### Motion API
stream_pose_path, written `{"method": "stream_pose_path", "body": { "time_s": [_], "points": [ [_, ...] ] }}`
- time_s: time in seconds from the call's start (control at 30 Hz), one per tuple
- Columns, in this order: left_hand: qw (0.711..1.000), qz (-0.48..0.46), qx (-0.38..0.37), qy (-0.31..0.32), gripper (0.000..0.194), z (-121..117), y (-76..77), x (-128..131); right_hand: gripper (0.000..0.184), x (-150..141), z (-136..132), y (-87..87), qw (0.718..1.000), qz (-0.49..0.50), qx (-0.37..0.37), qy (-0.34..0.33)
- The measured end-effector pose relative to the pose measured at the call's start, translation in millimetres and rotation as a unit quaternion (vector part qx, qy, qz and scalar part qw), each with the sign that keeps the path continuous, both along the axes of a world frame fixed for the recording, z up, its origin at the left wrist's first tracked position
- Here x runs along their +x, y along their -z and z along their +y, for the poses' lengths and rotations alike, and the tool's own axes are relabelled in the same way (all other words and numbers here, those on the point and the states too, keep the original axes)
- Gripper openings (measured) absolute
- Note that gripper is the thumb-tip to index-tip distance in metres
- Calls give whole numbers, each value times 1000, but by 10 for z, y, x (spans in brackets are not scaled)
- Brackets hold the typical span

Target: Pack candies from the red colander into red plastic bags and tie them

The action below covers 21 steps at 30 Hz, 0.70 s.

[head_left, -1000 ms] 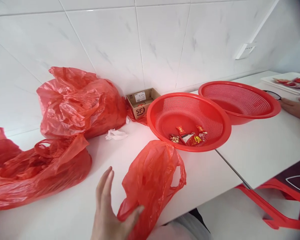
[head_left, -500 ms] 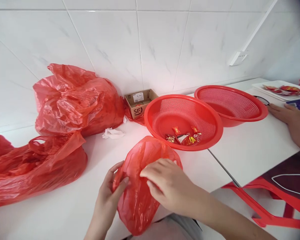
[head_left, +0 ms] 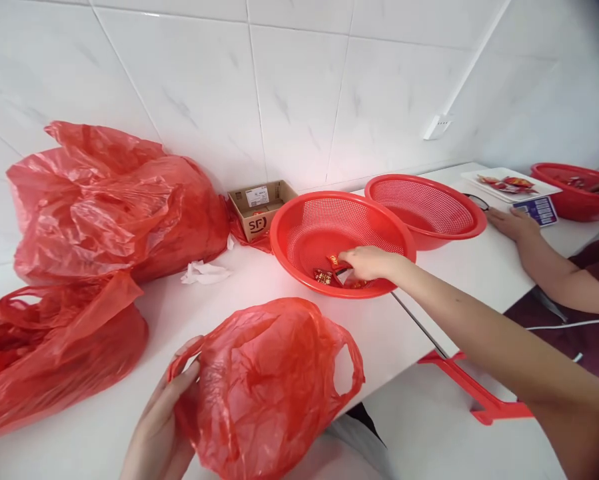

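My left hand point(head_left: 166, 407) grips the edge of a thin red plastic bag point(head_left: 269, 380), thumb on the near side. The bag hangs puffed out above the table front, one handle loop standing off to its right. My right hand point(head_left: 366, 262) reaches into a red perforated basket point(head_left: 292, 267), its fingers curled down among several small wrapped snack packets point(head_left: 324, 276). Its fingertips touch a little red packet point(head_left: 335, 262); what lies under the palm is hidden.
Big red plastic bags point(head_left: 124, 207) fill the left side. A cardboard box point(head_left: 260, 208) and a crumpled tissue point(head_left: 205, 273) lie by the wall. Rightward stand a second basket point(head_left: 429, 207), a scale with a white tray point(head_left: 509, 185) and another person's hand point(head_left: 516, 223).
My right hand has left the bag and reached forward into the near basket. The bag has opened wider, still in my left hand. The view has turned to the right.
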<state>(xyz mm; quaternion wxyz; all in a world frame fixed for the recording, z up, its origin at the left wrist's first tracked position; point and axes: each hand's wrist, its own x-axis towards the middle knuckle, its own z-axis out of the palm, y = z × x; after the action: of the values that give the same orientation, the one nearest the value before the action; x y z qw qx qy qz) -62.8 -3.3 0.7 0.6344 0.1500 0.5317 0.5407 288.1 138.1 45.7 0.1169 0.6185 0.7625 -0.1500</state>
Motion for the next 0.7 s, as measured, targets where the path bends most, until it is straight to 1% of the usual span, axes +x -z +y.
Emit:
{"method": "stream_pose_path", "body": {
  "time_s": [0.07, 0.13, 0.23, 0.27, 0.37, 0.47, 0.53, 0.6, 0.63, 0.67, 0.7],
  "points": [
    [1000, -7, -6, -3, 56, -9, 5, 46, 45, 49, 122, 144, 1000, -18, -17, -11],
    [1000, -8, -9, 0, 54, -5, 22, 43, 44, 58, 173, 224, 999, -26, -21, -21],
    [1000, -12, -14, 4, 50, 9, 45, 14, 30, 46, 210, 259, 999, -25, -30, -28],
    [1000, -13, -16, 4, 48, 12, 49, 9, 28, 49, 224, 262, 999, -20, -32, -27],
    [1000, -11, -16, 5, 45, 12, 56, 15, 33, 109, 265, 257, 999, 16, -38, -13],
    [1000, -10, -11, 4, 45, 5, 64, 34, 32, 239, 284, 194, 997, 75, -30, 15],
    [1000, -10, -10, 6, 45, 6, 66, 50, 29, 313, 271, 95, 991, 126, 3, 37],
    [1000, -10, -9, 3, 45, 18, 63, 72, 30, 316, 218, -40, 981, 181, 49, 54],
    [1000, -12, -7, 0, 46, 29, 61, 85, 33, 274, 170, -107, 969, 229, 71, 62],
    [1000, -14, -4, -5, 47, 43, 59, 99, 35, 199, 103, -164, 949, 295, 86, 69],
    [1000, -16, -2, -11, 47, 59, 60, 113, 37, 91, 18, -202, 921, 371, 92, 73]
  ]
}}
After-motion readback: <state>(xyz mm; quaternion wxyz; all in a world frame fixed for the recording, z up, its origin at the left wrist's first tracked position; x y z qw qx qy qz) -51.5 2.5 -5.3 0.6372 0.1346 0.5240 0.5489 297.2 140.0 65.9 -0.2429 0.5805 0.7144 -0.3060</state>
